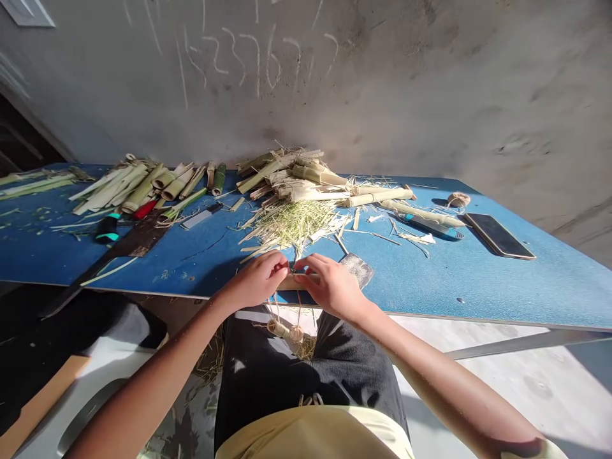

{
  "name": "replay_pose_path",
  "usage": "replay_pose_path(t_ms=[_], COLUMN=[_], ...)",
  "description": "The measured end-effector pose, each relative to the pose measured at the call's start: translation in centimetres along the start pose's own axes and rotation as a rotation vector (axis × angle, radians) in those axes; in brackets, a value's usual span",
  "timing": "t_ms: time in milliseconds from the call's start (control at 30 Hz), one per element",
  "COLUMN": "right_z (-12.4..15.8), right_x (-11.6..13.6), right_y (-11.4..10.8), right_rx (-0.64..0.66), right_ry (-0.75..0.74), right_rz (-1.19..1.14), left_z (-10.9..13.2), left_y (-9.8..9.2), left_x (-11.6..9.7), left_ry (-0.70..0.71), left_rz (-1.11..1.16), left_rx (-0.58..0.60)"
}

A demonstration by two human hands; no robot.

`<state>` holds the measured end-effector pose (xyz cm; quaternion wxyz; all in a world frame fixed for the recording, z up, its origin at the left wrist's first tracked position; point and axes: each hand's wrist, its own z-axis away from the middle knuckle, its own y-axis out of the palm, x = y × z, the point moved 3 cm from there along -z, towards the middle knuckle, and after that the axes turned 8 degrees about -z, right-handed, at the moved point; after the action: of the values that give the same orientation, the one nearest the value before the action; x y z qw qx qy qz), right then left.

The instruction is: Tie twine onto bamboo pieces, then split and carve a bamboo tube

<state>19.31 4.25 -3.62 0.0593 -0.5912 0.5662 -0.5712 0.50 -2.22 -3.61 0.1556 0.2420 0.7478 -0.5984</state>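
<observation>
At the table's front edge, both my hands are bent over a short bamboo piece (287, 282) lying crosswise between them. My left hand (258, 278) is closed, thumb and forefinger pinched together at the bamboo's left part, seemingly on thin twine. On the right, the fingers of my right hand (332, 285) are curled over the bamboo, its thumb against it. Twine (299, 306) hangs from the bamboo below the edge. Lower down, a small bamboo section (278, 327) and a pale round end piece (297, 333) hang over my lap. My fingers partly hide the twine on top.
Behind my hands lies a heap of bamboo shavings (299, 223) and split bamboo (306, 172). A cleaver (143, 239) and a cut bamboo pile (119, 185) lie left. A metal blade (358, 270), phone (500, 236), box cutter (430, 226) and twine ball (458, 199) are right.
</observation>
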Motion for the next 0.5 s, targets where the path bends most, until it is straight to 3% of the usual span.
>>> replay_pose_path(t_ms=[267, 500], right_z=[0.5, 0.9], right_x=[0.8, 1.3], right_y=[0.3, 0.5], right_rx=[0.067, 0.068], right_ry=[-0.219, -0.213], right_rz=[0.304, 0.417], left_z=[0.0, 0.1], left_y=[0.1, 0.1], left_x=[-0.1, -0.2], left_ry=[0.019, 0.027], left_rz=[-0.035, -0.031], left_rx=[-0.083, -0.088])
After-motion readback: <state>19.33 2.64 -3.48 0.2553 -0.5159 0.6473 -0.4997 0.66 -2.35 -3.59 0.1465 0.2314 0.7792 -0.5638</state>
